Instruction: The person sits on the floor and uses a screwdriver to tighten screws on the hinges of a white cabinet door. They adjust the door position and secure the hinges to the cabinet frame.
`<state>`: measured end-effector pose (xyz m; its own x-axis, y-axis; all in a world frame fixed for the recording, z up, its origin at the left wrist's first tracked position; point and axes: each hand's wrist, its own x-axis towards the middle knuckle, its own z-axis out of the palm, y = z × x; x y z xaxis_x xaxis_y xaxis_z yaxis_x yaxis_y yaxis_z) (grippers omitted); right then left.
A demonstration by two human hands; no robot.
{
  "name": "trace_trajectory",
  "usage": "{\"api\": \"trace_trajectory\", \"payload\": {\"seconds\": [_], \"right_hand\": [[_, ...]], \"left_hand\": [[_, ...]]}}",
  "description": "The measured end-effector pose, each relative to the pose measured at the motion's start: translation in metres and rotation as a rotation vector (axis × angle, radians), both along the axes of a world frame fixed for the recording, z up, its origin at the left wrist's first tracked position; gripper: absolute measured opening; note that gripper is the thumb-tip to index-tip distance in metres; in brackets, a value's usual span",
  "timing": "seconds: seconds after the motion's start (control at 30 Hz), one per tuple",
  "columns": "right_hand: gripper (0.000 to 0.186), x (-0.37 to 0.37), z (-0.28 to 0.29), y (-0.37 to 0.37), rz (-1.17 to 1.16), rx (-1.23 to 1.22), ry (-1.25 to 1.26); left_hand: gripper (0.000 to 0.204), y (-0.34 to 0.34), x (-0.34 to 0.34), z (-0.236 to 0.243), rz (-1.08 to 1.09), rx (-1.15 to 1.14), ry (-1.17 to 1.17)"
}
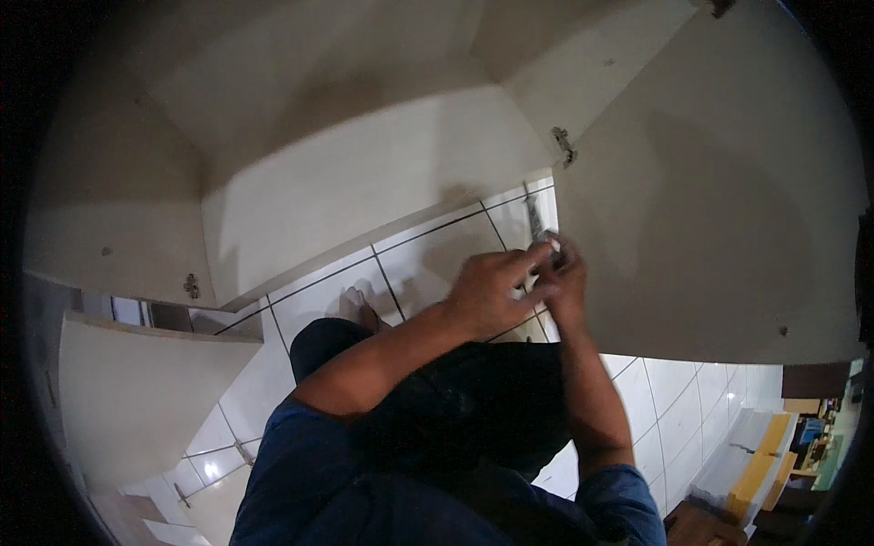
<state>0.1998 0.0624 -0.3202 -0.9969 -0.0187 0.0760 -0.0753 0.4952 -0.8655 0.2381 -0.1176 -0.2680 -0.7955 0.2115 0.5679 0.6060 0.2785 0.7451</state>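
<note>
My left hand [494, 289] and my right hand [566, 278] meet in front of me, above my knees. Both have their fingers bent and pressed together around something small. A little whitish piece [555, 245] shows at the fingertips, too small to name. Just beyond them is a narrow grey piece [534, 217]; whether it is held or lies on the floor, I cannot tell. The hands are beside the open right door [710, 227] of a pale cabinet [364, 182]. A metal hinge [564, 146] sits at that door's edge.
On the left, another cabinet door [146, 391] stands open, near a second hinge [192, 286]. White floor tiles [423, 268] with dark joints run under me, and my bare foot [361, 308] rests there. A yellow-and-white piece of furniture [756, 469] stands at the lower right.
</note>
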Motion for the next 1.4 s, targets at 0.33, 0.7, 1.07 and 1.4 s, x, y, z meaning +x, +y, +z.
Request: {"api": "trace_trajectory", "payload": {"seconds": [0.33, 0.7, 1.07, 1.4], "right_hand": [[0.031, -0.201, 0.113, -0.001, -0.19, 0.504, 0.449], [0.046, -0.294, 0.067, -0.065, 0.524, 0.963, 0.281], [0.045, -0.314, 0.038, -0.065, 0.664, 1.085, 0.179], [0.046, -0.321, 0.029, -0.058, 0.677, 1.184, 0.206]], "left_hand": [[0.055, -0.059, -0.041, -0.088, 0.111, 0.03, -0.568], [0.047, -0.058, -0.043, -0.112, -0.058, -0.24, -0.653], [0.045, -0.052, -0.041, -0.119, -0.096, -0.272, -0.652], [0.027, -0.051, -0.038, -0.122, -0.011, -0.214, -0.604]]}}
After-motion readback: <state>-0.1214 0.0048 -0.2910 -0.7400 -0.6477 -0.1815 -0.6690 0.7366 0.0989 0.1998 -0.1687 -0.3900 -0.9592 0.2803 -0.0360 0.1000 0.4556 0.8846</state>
